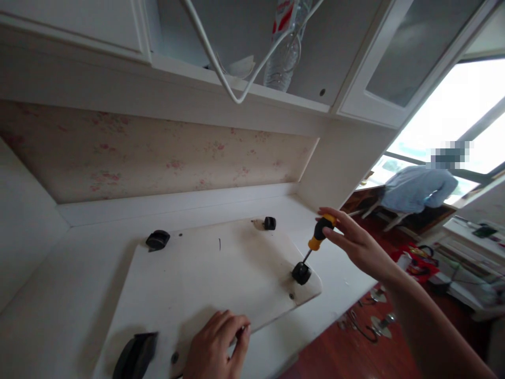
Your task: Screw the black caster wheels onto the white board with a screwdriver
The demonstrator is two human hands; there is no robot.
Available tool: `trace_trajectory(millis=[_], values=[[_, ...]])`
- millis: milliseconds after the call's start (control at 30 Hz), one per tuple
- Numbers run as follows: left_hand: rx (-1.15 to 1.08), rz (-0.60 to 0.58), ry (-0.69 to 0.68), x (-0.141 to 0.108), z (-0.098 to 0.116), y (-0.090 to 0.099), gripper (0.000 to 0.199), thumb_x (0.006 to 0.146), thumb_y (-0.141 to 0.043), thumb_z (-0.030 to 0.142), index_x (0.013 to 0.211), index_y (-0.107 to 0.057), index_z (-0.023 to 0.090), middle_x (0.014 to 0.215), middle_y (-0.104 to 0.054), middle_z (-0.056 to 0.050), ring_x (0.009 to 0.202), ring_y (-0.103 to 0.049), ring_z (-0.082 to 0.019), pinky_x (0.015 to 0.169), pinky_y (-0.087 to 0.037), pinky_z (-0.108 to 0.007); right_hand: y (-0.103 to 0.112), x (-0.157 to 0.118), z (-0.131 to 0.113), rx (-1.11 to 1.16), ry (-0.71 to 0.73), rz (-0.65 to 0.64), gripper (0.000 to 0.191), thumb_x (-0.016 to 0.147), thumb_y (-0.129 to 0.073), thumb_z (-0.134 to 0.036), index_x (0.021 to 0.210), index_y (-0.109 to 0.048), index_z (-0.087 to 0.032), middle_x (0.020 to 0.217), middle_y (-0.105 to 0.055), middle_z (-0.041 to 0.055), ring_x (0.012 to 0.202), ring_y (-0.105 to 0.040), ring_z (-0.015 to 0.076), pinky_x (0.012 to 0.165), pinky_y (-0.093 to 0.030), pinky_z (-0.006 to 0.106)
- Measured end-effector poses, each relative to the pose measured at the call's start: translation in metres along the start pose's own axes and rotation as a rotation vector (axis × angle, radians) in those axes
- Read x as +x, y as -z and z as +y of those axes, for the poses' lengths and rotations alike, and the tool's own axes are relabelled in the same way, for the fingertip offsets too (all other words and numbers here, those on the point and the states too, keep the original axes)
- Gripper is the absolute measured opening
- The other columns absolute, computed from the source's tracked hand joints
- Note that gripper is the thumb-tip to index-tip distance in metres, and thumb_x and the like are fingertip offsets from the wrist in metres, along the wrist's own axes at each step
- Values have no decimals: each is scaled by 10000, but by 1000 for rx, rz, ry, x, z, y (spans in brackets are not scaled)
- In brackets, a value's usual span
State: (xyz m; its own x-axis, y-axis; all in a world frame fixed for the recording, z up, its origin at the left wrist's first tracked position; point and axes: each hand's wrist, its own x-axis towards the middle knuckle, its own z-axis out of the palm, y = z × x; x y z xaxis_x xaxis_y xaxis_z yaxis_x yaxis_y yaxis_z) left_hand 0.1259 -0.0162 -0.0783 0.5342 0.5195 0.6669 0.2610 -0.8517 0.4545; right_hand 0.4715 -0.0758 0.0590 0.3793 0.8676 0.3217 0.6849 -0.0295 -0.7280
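A white board (205, 279) lies on the white desk, with black casters near its corners. My right hand (351, 239) holds the yellow and black handle of a screwdriver (322, 231), its fingers closed round the upper end. The screwdriver leans, and its shaft reaches down to the right front caster (301, 273); the tip is hidden there. My left hand (221, 342) rests at the board's front edge with fingers curled, thumb and index pinched together on something I cannot make out. Other casters stand at the back right (270, 223), back left (158, 240) and front left (136, 355).
Above the desk, a shelf (240, 87) holds a plastic bottle (282, 58), and a white cable (224, 84) hangs down in front. At the right, a person (418, 187) in light blue leans by the window. Metal parts (381, 326) and a red bag (418, 263) are on the floor.
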Motion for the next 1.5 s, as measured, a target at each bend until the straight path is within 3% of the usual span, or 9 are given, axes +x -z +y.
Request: trace_trajectory(millis=[100, 233, 333, 533, 800, 1000, 1233, 1400, 1500], values=[[-5, -3, 0, 0, -1, -1, 388, 1140, -388, 422, 894, -646, 267, 734, -717, 60, 651, -695, -108, 617, -555, -196, 4, -1, -3, 102, -5, -67, 581, 946, -674, -624, 1412, -651, -279, 1372, -715, 122, 1233, -731, 264, 1059, -619, 397], [-8, -9, 7, 0, -1, -1, 391, 1138, -397, 415, 886, -651, 257, 731, -712, 44, 657, -694, -114, 620, -553, -202, 2, -3, -2, 122, -15, -15, 566, 864, -776, -616, 1257, -683, -219, 1144, -779, 122, 978, -801, 237, 898, -677, 353], [-2, -2, 3, 0, 1, -1, 395, 1138, -396, 411, 886, -656, 251, 737, -718, 35, 666, -699, -116, 626, -554, -207, -1, -4, -1, 70, -13, 16, 574, 865, -777, -603, 1284, -673, -224, 1079, -767, 94, 948, -798, 228, 880, -684, 348], [-3, -15, 2, 0, 1, -1, 394, 1140, -388, 417, 893, -651, 260, 735, -716, 51, 660, -701, -110, 619, -555, -209, -3, -5, -5, 28, 68, 5, 554, 927, -690, -594, 1362, -691, -251, 1298, -722, 123, 1116, -753, 234, 984, -661, 370], [3, -10, 8, -1, -1, -2, 398, 1141, -380, 430, 895, -648, 269, 738, -714, 59, 661, -700, -113, 619, -553, -217, -4, -1, -1, -58, -21, 203, 612, 728, -853, -684, 1087, -735, -203, 999, -707, 94, 861, -734, 218, 798, -684, 396], [0, -6, 2, -1, -1, -1, 389, 1142, -376, 412, 902, -645, 266, 738, -714, 57, 661, -696, -114, 618, -555, -217, -1, -8, -1, 57, -50, 19, 634, 905, -678, -690, 1364, -633, -255, 1247, -725, 117, 1089, -759, 246, 977, -651, 413], [-1, -7, -8, 0, 0, 1, 370, 1137, -403, 407, 903, -651, 263, 739, -724, 54, 661, -707, -109, 621, -561, -205, -6, -4, -4, -44, -76, 47, 627, 816, -786, -681, 1216, -650, -218, 1039, -753, 99, 910, -787, 267, 843, -677, 418], [1, 1, 1, 1, 0, 0, 404, 1143, -373, 412, 892, -650, 259, 729, -720, 48, 652, -705, -111, 621, -558, -206, -5, -3, -5, 42, -15, -63, 641, 917, -683, -653, 1422, -572, -274, 1305, -722, 118, 1126, -768, 262, 987, -659, 414], [-5, -16, 4, 1, 0, 0, 409, 1143, -373, 416, 884, -648, 258, 730, -719, 47, 653, -703, -109, 619, -556, -204, -4, -3, -2, 47, -29, -51, 647, 864, -750, -646, 1365, -601, -264, 1230, -749, 116, 1071, -787, 280, 927, -675, 417]])
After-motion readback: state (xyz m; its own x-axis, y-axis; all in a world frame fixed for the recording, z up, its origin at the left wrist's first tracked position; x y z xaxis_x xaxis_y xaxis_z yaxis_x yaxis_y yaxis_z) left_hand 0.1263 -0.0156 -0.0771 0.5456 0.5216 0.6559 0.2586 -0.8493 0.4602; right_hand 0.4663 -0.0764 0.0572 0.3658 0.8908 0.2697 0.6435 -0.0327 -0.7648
